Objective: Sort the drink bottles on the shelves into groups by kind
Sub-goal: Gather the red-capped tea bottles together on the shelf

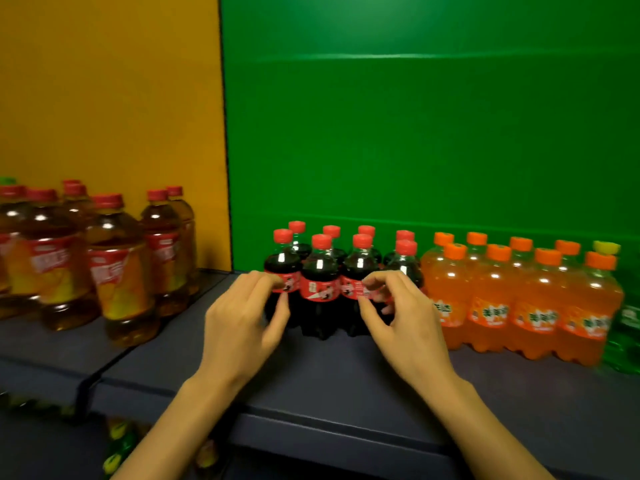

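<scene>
Several small cola bottles [320, 271] with red caps stand in two rows at the middle of the dark shelf [329, 382]. My left hand [242, 320] curls its fingers and thumb round the leftmost front cola bottle [282, 263] at its label. My right hand [401, 317] curls round the rightmost front cola bottle [405, 259] in the same way, and its fingertips touch the neighbouring bottle's label. Directly to the right stand several orange soda bottles [498, 299] in two rows. At the left, apart from the colas, stand several larger amber tea bottles [117, 271] with red caps.
A green bottle [623, 327] with a yellow cap stands at the far right behind the orange sodas. The back panel is yellow [104, 98] behind the tea and green [415, 133] behind the sodas. Green bottles with yellow caps [121, 441] show on the shelf below.
</scene>
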A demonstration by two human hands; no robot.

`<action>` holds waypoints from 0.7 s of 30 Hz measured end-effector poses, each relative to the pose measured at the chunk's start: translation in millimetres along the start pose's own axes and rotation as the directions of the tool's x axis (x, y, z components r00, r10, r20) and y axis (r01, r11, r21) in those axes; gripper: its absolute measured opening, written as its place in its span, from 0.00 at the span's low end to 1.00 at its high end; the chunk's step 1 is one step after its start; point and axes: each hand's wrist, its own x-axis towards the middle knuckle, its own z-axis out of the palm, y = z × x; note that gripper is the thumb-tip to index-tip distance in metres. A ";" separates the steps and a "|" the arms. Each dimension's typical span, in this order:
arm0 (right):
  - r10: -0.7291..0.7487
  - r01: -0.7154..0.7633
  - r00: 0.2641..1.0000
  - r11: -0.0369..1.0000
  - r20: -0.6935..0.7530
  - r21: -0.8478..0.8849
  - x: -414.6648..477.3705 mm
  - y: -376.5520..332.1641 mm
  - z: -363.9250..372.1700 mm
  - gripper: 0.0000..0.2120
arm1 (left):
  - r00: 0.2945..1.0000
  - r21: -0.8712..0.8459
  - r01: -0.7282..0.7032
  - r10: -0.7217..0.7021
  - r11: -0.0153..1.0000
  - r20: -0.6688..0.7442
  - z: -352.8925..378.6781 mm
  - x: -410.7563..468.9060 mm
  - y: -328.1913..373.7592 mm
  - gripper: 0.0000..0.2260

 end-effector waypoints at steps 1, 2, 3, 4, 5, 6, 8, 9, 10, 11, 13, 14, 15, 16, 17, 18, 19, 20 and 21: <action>-0.013 0.011 0.999 0.998 0.040 0.056 1.8 -7.7 8.0 0.07 | 0.999 0.020 0.044 -0.044 0.999 0.003 -11.5 -6.5 -11.5 0.08; -0.030 0.022 0.997 0.994 0.074 0.111 4.1 -16.3 17.6 0.07 | 0.996 0.041 0.092 -0.093 0.995 0.004 -23.3 -12.6 -23.8 0.09; -0.048 0.031 0.993 0.987 0.107 0.160 6.6 -25.4 27.6 0.07 | 0.990 0.059 0.141 -0.141 0.988 -0.001 -35.2 -18.0 -36.0 0.10; -0.064 0.035 0.988 0.979 0.139 0.202 9.2 -34.4 38.5 0.07 | 0.983 0.075 0.185 -0.185 0.980 -0.008 -46.6 -22.8 -48.0 0.10; -0.078 0.037 0.983 0.972 0.169 0.234 11.7 -43.5 49.9 0.08 | 0.974 0.092 0.228 -0.228 0.969 -0.015 -57.6 -27.3 -59.8 0.10; -0.091 0.038 0.976 0.966 0.198 0.255 14.7 -51.6 62.3 0.08 | 0.963 0.109 0.271 -0.270 0.956 -0.023 -67.7 -31.1 -71.6 0.10; -0.113 0.036 0.961 0.957 0.254 0.287 21.8 -67.1 88.6 0.07 | 0.937 0.138 0.349 -0.346 0.927 -0.046 -84.4 -36.7 -95.5 0.10; -0.120 0.033 0.953 0.954 0.280 0.299 25.7 -74.8 102.0 0.08 | 0.924 0.144 0.381 -0.378 0.913 -0.050 -90.5 -38.3 -107.3 0.12; -0.123 0.026 0.944 0.952 0.305 0.305 29.7 -82.3 116.1 0.09 | 0.913 0.138 0.407 -0.406 0.903 -0.037 -95.1 -39.0 -119.2 0.14; -0.117 0.010 0.935 0.952 0.334 0.305 33.5 -90.3 130.3 0.11 | 0.905 0.123 0.423 -0.425 0.898 -0.014 -99.1 -38.7 -130.4 0.18; -0.073 -0.049 0.915 0.956 0.398 0.289 41.1 -105.3 157.6 0.17 | 0.892 0.051 0.447 -0.449 0.893 0.050 -103.1 -36.7 -152.5 0.23; -0.041 -0.086 0.908 0.956 0.416 0.282 45.2 -112.4 170.6 0.20 | 0.882 -0.008 0.465 -0.462 0.885 0.095 -104.0 -34.8 -162.3 0.26; -0.007 -0.122 0.906 0.953 0.422 0.278 49.5 -119.3 182.5 0.22 | 0.865 -0.075 0.492 -0.478 0.867 0.151 -103.8 -33.0 -171.6 0.28; 0.028 -0.159 0.907 0.947 0.420 0.279 54.3 -125.5 193.7 0.23 | 0.845 -0.142 0.523 -0.489 0.840 0.217 -102.9 -31.3 -179.8 0.31; 0.065 -0.196 0.909 0.939 0.412 0.282 59.6 -131.2 203.8 0.24 | 0.826 -0.210 0.549 -0.486 0.809 0.285 -101.6 -30.0 -186.6 0.33; 0.103 -0.229 0.912 0.930 0.398 0.286 65.4 -135.7 213.1 0.24 | 0.814 -0.271 0.562 -0.465 0.782 0.347 -99.3 -29.1 -192.1 0.35; 0.142 -0.262 0.915 0.921 0.379 0.288 71.4 -139.4 221.3 0.24 | 0.812 -0.315 0.560 -0.431 0.766 0.394 -96.0 -28.8 -197.3 0.36; 0.183 -0.299 0.914 0.908 0.363 0.294 77.3 -141.9 228.9 0.24 | 0.812 -0.338 0.552 -0.399 0.762 0.427 -91.9 -28.4 -201.9 0.37; 0.222 -0.340 0.907 0.889 0.359 0.307 82.5 -144.1 234.9 0.25 | 0.811 -0.352 0.548 -0.378 0.759 0.448 -87.4 -28.3 -206.0 0.37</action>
